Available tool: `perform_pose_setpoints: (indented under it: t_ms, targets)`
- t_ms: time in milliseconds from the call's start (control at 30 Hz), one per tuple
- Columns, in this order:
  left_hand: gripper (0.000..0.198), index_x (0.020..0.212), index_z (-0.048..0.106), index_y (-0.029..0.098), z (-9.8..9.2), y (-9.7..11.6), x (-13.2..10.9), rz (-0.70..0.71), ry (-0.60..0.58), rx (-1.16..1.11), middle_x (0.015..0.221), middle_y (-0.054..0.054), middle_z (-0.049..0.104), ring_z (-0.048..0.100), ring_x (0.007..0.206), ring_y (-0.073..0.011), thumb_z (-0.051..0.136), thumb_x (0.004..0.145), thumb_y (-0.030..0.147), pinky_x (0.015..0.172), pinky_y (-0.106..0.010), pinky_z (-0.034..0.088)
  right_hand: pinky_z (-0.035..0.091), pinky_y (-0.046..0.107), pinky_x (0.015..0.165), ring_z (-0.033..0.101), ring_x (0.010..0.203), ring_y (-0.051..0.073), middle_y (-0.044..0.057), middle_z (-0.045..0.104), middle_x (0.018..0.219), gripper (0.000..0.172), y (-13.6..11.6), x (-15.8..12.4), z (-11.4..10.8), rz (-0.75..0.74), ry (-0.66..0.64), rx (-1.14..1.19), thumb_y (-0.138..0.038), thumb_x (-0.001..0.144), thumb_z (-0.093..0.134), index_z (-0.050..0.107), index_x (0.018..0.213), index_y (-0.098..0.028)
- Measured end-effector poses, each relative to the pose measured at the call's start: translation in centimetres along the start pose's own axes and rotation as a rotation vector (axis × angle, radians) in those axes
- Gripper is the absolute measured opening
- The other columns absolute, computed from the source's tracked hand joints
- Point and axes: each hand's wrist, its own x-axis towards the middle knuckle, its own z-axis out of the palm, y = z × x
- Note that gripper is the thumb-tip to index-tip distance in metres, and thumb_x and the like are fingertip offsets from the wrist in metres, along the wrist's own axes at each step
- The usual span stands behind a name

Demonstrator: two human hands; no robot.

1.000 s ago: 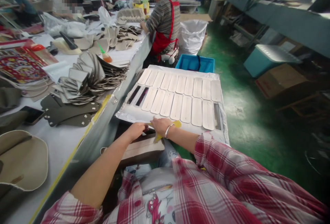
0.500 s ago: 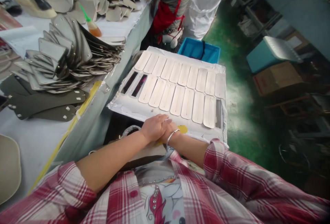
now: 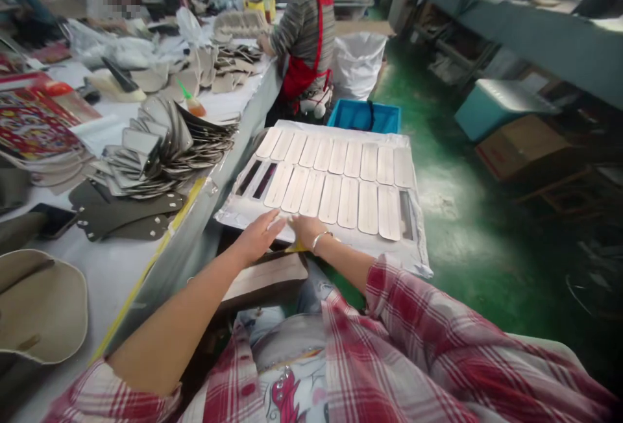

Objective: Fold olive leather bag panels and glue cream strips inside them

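1. Standing in the aisle, I see a long workshop with a glossy green painted floor (image 3: pixel 462 215). Shelving runs along the right wall.
2. The long white worktable (image 3: pixel 121 267) runs up the left side. On it sits a fanned stack of grey rounded leather pieces (image 3: pixel 160 147). Further up, a co-worker in a red apron and striped top (image 3: pixel 304 40) stands at the same table.
3. Just beside the table's edge, in front of the seated person, lies the flat white paper-covered board (image 3: pixel 418 241). It carries two rows of pale beige round-ended strips (image 3: pixel 335 183) laid side by side. The near row has two dark gaps at its left end and one at its right.
4. A blue plastic crate (image 3: pixel 363 117) stands on the floor beyond the board's far edge.
5. Both hands rest on the board's near edge, so I judge the step in hand to be work on the near row.
6. The left hand (image 3: pixel 257 235) lies palm down with its fingers stretched out and barely parted, holding nothing.
7. The right hand (image 3: pixel 304 228), a silver bangle (image 3: pixel 321 238) on its wrist, touches the left. Its fingers are bent down onto the paper, and I cannot tell whether they pinch anything.
8. A small yellow piece (image 3: pixel 292 248) shows just under that hand.
9. Any next move among strips packed this tightly calls for a light fingertip touch on one end, so the neighbours stay put.
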Motion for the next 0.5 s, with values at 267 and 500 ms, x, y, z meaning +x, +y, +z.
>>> perform_pose_setpoints:
  t_ms: [267, 500]
  targets:
    - [0.047, 0.107, 0.052, 0.017, 4.0, 5.9, -11.5, 0.029, -0.024, -0.139, 0.093, -0.005, 0.061, 0.058, 0.08, -0.0182, 0.058, 0.074, 0.05, 0.07, -0.029, 0.047, 0.042, 0.029, 0.066, 0.06, 0.073, 0.019, 0.008, 0.062, 0.081, 0.032, 2.3, -12.2, 1.6, 0.102, 0.356, 0.302, -0.028, 0.095, 0.019, 0.048, 0.1, -0.016]
    - [0.037, 0.075, 0.052, 0.014, 9.7, 5.7, -11.7, -0.129, -0.418, -0.457, 0.058, 0.001, 0.054, 0.047, 0.047, -0.0102, 0.04, 0.084, 0.048, 0.044, -0.02, 0.034, 0.043, 0.028, 0.065, 0.058, 0.071, 0.016, 0.005, 0.06, 0.078, 0.025, 1.5, -17.4, 3.5, -0.068, 0.123, 0.46, -0.034, 0.089, 0.034, 0.052, 0.086, -0.017]
